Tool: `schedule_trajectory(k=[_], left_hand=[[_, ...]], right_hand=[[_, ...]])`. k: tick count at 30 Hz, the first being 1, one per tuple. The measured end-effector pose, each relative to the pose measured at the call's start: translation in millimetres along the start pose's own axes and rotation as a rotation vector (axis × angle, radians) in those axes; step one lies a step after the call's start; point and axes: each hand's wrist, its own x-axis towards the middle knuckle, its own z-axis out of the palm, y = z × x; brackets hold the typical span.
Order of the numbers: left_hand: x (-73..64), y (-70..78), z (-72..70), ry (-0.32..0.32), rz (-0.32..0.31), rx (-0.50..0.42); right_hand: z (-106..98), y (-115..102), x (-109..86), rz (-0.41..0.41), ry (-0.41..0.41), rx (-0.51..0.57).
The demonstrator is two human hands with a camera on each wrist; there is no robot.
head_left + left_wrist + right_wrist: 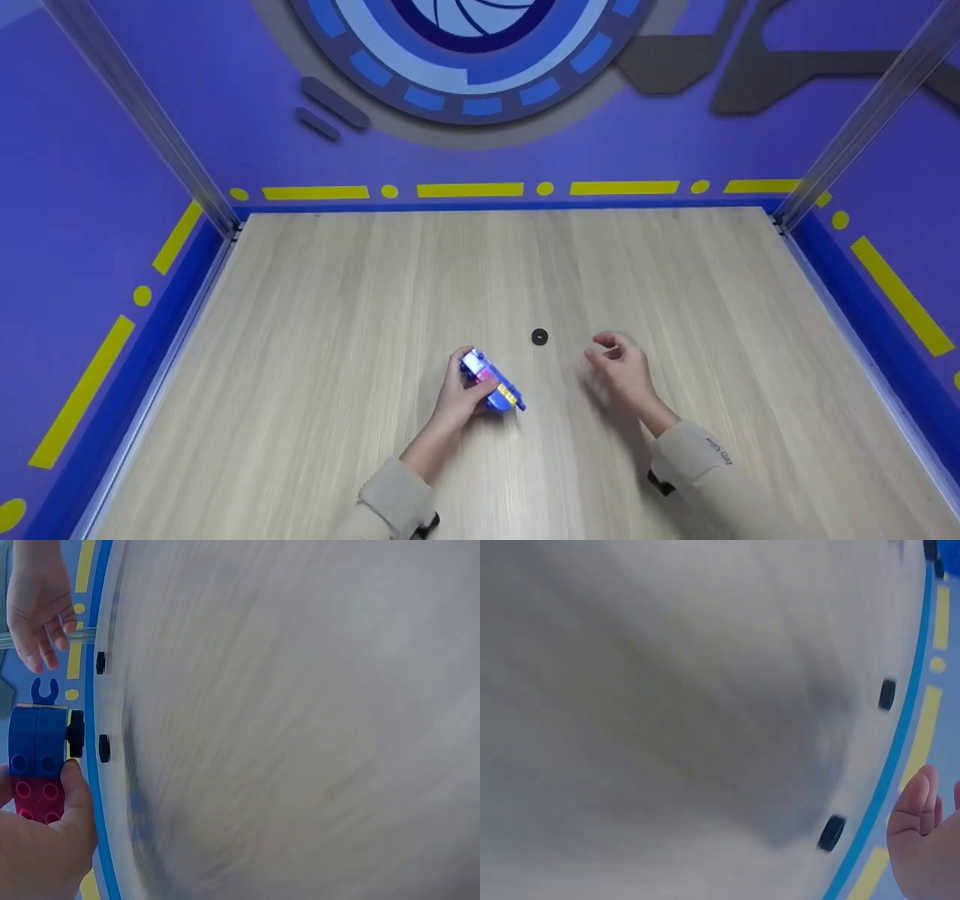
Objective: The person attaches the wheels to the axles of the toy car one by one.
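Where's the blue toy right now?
In the head view, the blue toy is below centre, held in the left hand, down and left of the loose black wheel.

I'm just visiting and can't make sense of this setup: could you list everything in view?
tabletop: one, pale wood-grain, centre
toy-brick build: one, blue, pink, yellow and white, held just below the head view's middle
mounted wheel: at least one, black, on the build
loose wheels: two in each wrist view, one visible from the head, black, on the tabletop
wall panels: three, blue-purple with yellow markings, left, far, right
circular emblem: one, mostly blue, far panel
posts: two, silvery, far corners
sleeves: two, beige, forearms
left hand: one, bare, gripping the build
right hand: one, bare, right of the build
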Motion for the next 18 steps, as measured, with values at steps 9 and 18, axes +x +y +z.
schedule_trajectory(k=[9, 18], left_hand=[[-0.9, 1.4, -0.5, -0.008, 0.009, -0.011], [-3.5, 4.7, 1.2, -0.016, -0.01, 0.003]], right_hand=[[-10, 8, 21.9, 0.05, 0.008, -0.102], [-15, 19, 33.6, 0.085, -0.033, -0.154]])
